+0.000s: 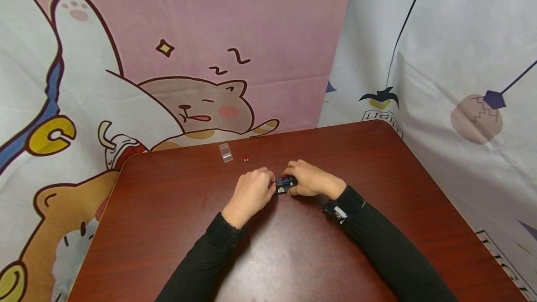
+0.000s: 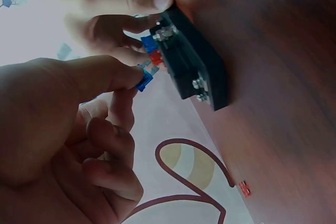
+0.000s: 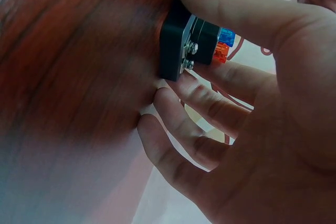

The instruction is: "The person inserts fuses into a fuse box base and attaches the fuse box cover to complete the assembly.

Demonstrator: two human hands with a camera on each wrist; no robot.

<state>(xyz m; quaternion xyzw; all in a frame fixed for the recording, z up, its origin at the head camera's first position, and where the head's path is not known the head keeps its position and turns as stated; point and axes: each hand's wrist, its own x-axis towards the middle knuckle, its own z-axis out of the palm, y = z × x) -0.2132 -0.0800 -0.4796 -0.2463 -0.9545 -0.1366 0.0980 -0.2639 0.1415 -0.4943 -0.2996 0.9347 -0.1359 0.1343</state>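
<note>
A black fuse block (image 1: 286,182) with metal terminal screws stands on the table between both hands. My right hand (image 1: 312,181) grips it, thumb on the near side and fingers along the far side. Between the thumb and index finger of my left hand (image 1: 253,189) is a blue blade fuse (image 2: 144,79), its metal prongs pointing at the block. In the left wrist view the prongs are close to the seated fuses. Seated in the block are another blue fuse (image 3: 227,36) and a red-orange fuse (image 3: 220,52), side by side.
Beyond the hands, a small red fuse (image 1: 246,158) lies on the brown wooden table (image 1: 176,227). To its left is a clear plastic cover (image 1: 225,152). A cartoon-printed cloth (image 1: 268,50) hangs behind the table's far edge.
</note>
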